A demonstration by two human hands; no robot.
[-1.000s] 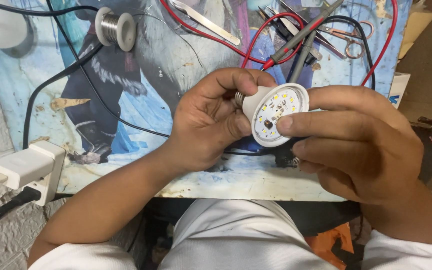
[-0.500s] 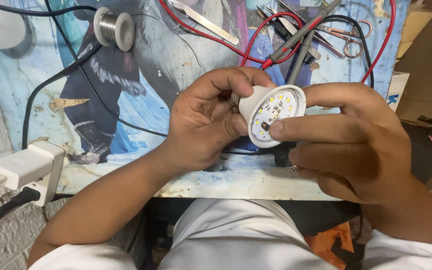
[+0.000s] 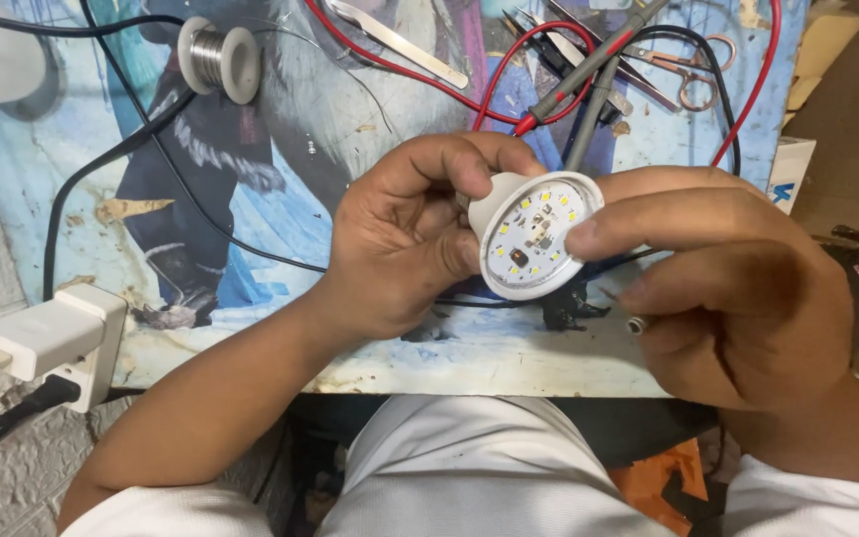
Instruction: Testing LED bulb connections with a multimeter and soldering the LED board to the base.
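- the left hand [image 3: 400,239] wraps round the white body of a bulb [image 3: 534,234], thumb over the top, fingers curled behind it.
- the right hand [image 3: 738,288] grips the bulb's rim from the right, forefinger tip pressed on the edge of the round led board, which faces the camera.
- the bulb sits at the middle of the frame, held clear above the table [image 3: 350,338], its cover off so the small yellow chips show in a ring.
- a small dark metal tip pokes out under the right hand's fingers; what it belongs to cannot be told.
- a solder spool [image 3: 219,58] lies at the upper left, a black cable [image 3: 101,174] running past it down toward the left edge.
- a white plug block [image 3: 47,343] sits at the lower left, off the table's edge.
- red leads [image 3: 509,80] and grey probes [image 3: 589,75] cross at the upper middle; tweezers [image 3: 395,40] lie left of them, scissors [image 3: 693,75] at the upper right.
- a small white box [image 3: 789,169] stands at the right edge of the table.
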